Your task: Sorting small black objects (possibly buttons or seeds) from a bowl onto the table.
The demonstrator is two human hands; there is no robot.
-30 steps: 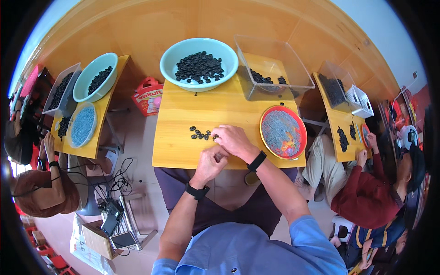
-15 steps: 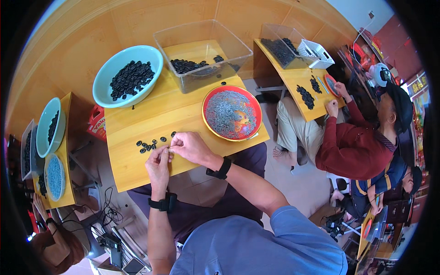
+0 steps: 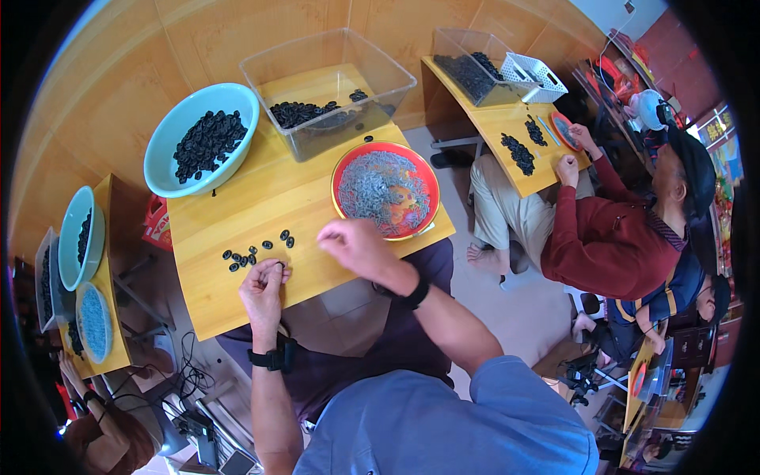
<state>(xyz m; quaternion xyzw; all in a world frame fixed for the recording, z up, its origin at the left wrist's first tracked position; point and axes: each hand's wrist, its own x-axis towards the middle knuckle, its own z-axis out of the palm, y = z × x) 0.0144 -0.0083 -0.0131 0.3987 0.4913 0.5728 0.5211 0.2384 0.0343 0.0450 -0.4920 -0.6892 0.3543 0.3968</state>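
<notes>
A small dark disc [image 3: 282,267] is pinched between the thumb and fingers of the left hand [image 3: 261,294], just above the near edge of the table [image 3: 206,218]. The pinch is narrow; most of the disc is covered by the fingertips, so its exact tilt cannot be told. The right hand [image 3: 362,247] is held apart from the left, over the table near the red dish [image 3: 434,190], its fingers curled together. Whether anything is gripped there cannot be told, as the fingertips are blurred.

Risks, as judged: the disc could be dropped into the lap if the pinch were loosened, since the table edge lies so close. The loose discs [image 3: 243,260], lying just beyond the left fingers, could be scattered by a brush of the knuckles. The grey bits [image 3: 372,186], heaped in the dish, could be spilled if its rim were caught by the right wrist or sleeve; the dish is set near the table's right edge.

Farther out, more black discs are contained in the green basin [image 3: 162,154] and the clear bin [image 3: 317,148], both at the table's far side.
</notes>
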